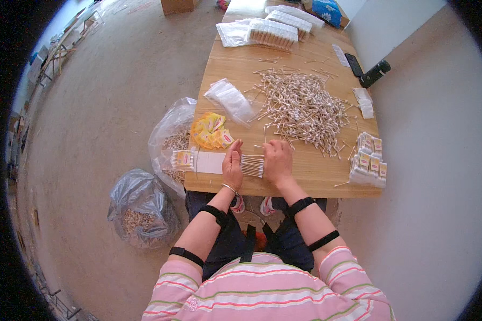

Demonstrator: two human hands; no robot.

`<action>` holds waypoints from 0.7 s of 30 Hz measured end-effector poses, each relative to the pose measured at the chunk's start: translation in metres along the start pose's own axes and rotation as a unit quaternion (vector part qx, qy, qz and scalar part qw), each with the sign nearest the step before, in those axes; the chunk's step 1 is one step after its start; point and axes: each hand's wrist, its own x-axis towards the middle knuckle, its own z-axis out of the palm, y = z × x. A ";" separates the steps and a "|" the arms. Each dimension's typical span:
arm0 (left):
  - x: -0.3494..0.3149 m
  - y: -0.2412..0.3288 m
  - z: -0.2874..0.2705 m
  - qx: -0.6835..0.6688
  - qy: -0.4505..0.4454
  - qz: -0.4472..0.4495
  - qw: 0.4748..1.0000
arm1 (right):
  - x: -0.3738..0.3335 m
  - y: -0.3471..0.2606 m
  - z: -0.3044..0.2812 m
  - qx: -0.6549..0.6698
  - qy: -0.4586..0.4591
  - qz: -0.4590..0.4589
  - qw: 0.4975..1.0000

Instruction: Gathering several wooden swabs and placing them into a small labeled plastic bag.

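Observation:
A row of cotton swabs (252, 166) lies sideways between my two hands at the table's near edge. My left hand (233, 167) stands on its edge, fingers straight and together, with the palm against the swabs' left ends. Curled fingers of my right hand (278, 161) close around their right ends and hide them. Left of my left hand lies a flat white strip (209, 162). Beyond it is a clear packet of swabs (182, 160) with a yellow label. Yellow printed cards (211, 131) are heaped just past my left hand. The large loose swab pile (305, 107) spreads beyond my right hand.
Clear empty bags (230, 100) lie past the cards. Filled packets (368, 160) are stacked at the right edge. More packs (273, 33), a phone (353, 65) and a black bottle (375, 74) sit farther back. Plastic sacks (144, 208) stand on the floor left; a wall rises right.

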 end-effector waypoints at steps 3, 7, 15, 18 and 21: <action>0.001 -0.004 -0.001 -0.005 0.001 -0.002 1.000 | -0.018 -0.014 0.005 0.009 -0.084 0.002 0.996; 0.002 -0.001 -0.002 0.002 -0.006 -0.016 1.000 | -0.047 -0.034 0.010 -0.034 -0.141 -0.047 0.988; 0.003 0.006 -0.002 -0.031 -0.031 -0.049 0.998 | -0.049 -0.030 0.003 -0.026 -0.199 -0.098 0.975; 0.003 0.007 -0.003 -0.022 -0.040 -0.053 0.998 | -0.047 -0.028 -0.001 -0.013 -0.215 -0.092 0.972; 0.004 0.002 -0.007 -0.006 -0.049 -0.039 0.998 | -0.046 -0.025 0.004 -0.005 -0.224 -0.093 0.970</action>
